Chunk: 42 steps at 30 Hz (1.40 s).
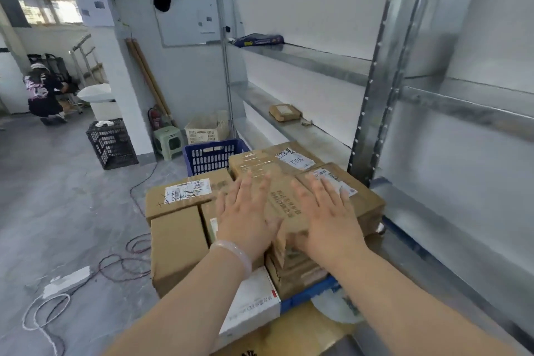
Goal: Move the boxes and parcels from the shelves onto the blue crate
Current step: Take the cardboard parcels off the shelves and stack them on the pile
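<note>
both hands (286,217) flat on stacked boxes (289,182), blue crate (309,295) mostly hidden

Brown cardboard boxes (179,240) lie stacked flat in a tight pile, several bearing white shipping labels. The topmost taped box (281,199) lies slightly askew across the others. A white box with a red edge (254,295) sits at the pile's near side. The blue crate (212,154) shows its perforated wall behind the pile. On the metal shelves (303,131) a small brown parcel (284,112) lies flat, with a dark blue parcel (258,39) one level higher.
</note>
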### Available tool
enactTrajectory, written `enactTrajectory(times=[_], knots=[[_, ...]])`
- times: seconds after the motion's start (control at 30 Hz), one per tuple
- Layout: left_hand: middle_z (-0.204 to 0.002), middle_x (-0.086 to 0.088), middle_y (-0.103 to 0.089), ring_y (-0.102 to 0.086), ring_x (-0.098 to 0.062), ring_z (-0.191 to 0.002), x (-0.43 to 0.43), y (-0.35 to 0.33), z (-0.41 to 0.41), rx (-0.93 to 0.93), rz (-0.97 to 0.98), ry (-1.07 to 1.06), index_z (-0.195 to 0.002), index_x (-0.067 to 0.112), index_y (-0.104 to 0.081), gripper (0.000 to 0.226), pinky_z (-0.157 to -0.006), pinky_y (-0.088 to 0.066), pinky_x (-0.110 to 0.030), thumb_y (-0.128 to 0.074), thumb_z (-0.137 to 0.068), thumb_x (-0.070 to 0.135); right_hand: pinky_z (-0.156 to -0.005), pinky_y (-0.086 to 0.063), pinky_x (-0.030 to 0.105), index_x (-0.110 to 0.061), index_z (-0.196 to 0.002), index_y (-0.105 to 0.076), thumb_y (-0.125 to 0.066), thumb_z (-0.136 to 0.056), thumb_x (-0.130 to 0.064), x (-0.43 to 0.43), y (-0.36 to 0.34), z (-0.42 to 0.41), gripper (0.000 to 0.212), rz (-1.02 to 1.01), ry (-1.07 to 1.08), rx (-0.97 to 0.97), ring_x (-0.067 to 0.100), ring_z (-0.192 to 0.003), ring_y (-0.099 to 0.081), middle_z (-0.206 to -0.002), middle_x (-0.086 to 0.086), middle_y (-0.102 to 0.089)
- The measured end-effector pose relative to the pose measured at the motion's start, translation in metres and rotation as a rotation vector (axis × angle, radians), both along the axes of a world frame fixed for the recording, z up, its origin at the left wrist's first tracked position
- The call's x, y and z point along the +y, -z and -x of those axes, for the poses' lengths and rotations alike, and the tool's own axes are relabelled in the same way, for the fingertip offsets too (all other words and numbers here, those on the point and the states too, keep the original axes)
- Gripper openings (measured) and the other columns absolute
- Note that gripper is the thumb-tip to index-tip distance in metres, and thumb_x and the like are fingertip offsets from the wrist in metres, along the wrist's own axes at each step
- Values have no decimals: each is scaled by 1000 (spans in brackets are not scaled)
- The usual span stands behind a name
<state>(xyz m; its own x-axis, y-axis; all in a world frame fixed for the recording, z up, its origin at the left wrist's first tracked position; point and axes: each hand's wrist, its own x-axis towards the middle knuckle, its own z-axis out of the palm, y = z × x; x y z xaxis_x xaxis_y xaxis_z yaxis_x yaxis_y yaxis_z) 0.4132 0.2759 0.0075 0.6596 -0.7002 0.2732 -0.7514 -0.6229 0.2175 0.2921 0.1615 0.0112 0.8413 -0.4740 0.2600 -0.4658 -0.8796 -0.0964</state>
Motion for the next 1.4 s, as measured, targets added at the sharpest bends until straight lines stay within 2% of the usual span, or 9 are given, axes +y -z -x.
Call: enactTrajectory(times=[0.33, 0.5, 0.67, 0.8, 0.87, 1.03, 1.1, 1.27, 1.4], knots=[[-164, 2, 7, 1, -23, -150, -57, 36, 146, 17, -21, 562, -152, 43, 10, 84, -119, -1, -51, -43, -90, 64, -117, 17, 46, -38, -152, 16, -45, -90, -64, 39, 44, 189, 91, -84, 559, 88, 21, -147, 23, -161, 1, 24], [-164, 1, 5, 1, -22, -150, -74, 36, 256, 3, -21, 818, -153, 42, 5, 84, -120, 1, -50, -46, -89, 63, -116, 14, 44, -38, -154, 5, -56, -83, -64, 52, 49, 300, 97, -44, 777, 6, 23, -150, 12, -164, 2, 9], [-163, 2, 16, 9, -24, -150, -90, 32, 366, -61, -71, 994, -150, 43, 18, 83, -120, 3, -51, -37, -91, 66, -116, 15, 44, -39, -154, 4, -55, -85, -63, 67, 51, 411, 94, -44, 929, -37, 22, -150, 15, -163, -1, 16], [-163, 4, 15, 10, -23, -150, -96, 34, 482, -9, -66, 1147, -151, 44, 12, 80, -120, 4, -50, -37, -92, 65, -116, 13, 46, -37, -155, 4, -54, -85, -65, 85, 55, 519, 94, -56, 1062, -8, 25, -150, 11, -163, 1, 13], [-163, 4, 13, 9, -22, -150, -93, 34, 549, 34, -70, 1240, -152, 44, 8, 79, -120, 4, -50, -41, -92, 63, -117, 7, 47, -36, -155, -4, -58, -83, -65, 95, 53, 581, 95, -52, 1154, 13, 26, -151, 4, -164, 4, 5], [-163, 6, 15, 10, -19, -150, -84, 41, 704, 56, -103, 1395, -151, 46, 10, 81, -120, 4, -48, -43, -91, 64, -109, -29, 58, -26, -147, -41, -76, -63, -65, 128, 53, 734, 99, -17, 1378, 42, 36, -139, -39, -151, 15, -41], [-162, 6, 17, 11, -20, -150, -80, 44, 752, 64, -137, 1445, -150, 46, 11, 81, -121, 3, -48, -42, -92, 64, -111, -27, 58, -27, -149, -36, -72, -68, -66, 141, 53, 781, 97, -41, 1462, 45, 35, -142, -35, -154, 14, -37], [-162, 5, 20, 14, -21, -150, -71, 54, 835, -1, -251, 1581, -150, 45, 14, 79, -120, 5, -48, -38, -93, 64, -121, -2, 50, -35, -156, -3, -50, -85, -69, 164, 66, 855, 92, -132, 1585, 24, 25, -151, 3, -164, 5, 1], [-163, 3, 15, 8, -22, -150, -88, 58, 886, -2, -254, 1623, -152, 44, 10, 80, -121, 1, -48, -40, -93, 63, -120, 3, 48, -34, -154, 8, -45, -88, -69, 160, 73, 895, 91, -208, 1658, 25, 24, -150, 10, -164, 3, 11]])
